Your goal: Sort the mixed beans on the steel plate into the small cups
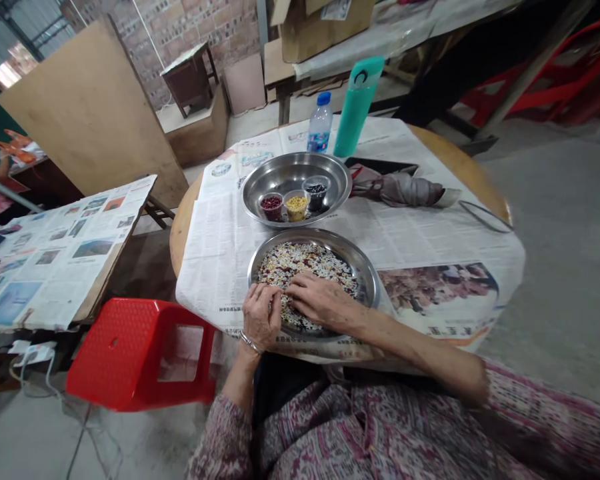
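Note:
A round steel tray (375,283) in front of me holds a spread of mixed white, dark red, yellow and black grains and beans (305,262). My left hand (261,313), with a bracelet on its wrist, is at the tray's near left rim. Its fingers are curled closed; what they hold is hidden. Over the grains, my right hand (323,301) reaches in from the right, its fingers bent and close together near the left hand. Anything at its fingertips is too small to make out. Behind stands a second steel tray (275,175) with cups of red beans (271,207), yellow beans (297,207) and black beans (317,193).
Newspaper (215,247) covers the round table. A plastic water bottle (321,123), a teal bottle (359,107) and a folded umbrella (405,189) stand or lie beyond the trays. At left are a red stool (125,353) and another newspaper-covered table (80,247).

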A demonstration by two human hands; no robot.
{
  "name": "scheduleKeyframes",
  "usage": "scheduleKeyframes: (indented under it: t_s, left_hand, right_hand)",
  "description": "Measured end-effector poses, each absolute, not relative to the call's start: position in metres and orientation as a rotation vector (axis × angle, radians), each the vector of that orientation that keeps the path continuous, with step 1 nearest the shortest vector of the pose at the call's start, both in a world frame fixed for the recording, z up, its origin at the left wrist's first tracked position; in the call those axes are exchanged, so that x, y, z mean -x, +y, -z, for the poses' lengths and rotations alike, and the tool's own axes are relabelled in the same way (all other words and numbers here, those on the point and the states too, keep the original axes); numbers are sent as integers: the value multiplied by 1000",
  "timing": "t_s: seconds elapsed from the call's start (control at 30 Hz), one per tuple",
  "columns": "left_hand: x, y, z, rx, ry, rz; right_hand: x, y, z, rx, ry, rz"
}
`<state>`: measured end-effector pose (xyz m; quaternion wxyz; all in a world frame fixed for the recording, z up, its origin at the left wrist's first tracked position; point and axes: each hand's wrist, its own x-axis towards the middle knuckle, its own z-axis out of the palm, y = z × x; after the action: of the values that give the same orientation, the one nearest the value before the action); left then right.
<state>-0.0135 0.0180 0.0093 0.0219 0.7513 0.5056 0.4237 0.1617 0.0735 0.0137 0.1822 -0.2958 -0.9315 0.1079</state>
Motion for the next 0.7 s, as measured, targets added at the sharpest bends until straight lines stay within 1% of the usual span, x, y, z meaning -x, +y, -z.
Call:
scheduleKeyframes:
  t_s: [0.1,0.2,0.27,0.43,0.7]
  left_hand:
    - [13,18,-9,-2323,1572,-1313]
    - [13,18,-8,-2321,1574,-1306]
    - [14,17,-8,-2321,1572,-1300]
    - [14,18,-8,-2313,1569,-1317]
    - [14,18,-9,-2285,1563,-1322]
  right_hand:
    - [-167,68,-13,755,-2633,-372]
    - [-170,74,-16,775,-2580,-423]
    - [-168,84,-18,819,-2549,-369]
    - [-159,109,-20,889,-2609,-96]
    - [-183,115,-16,1150,-2596,27]
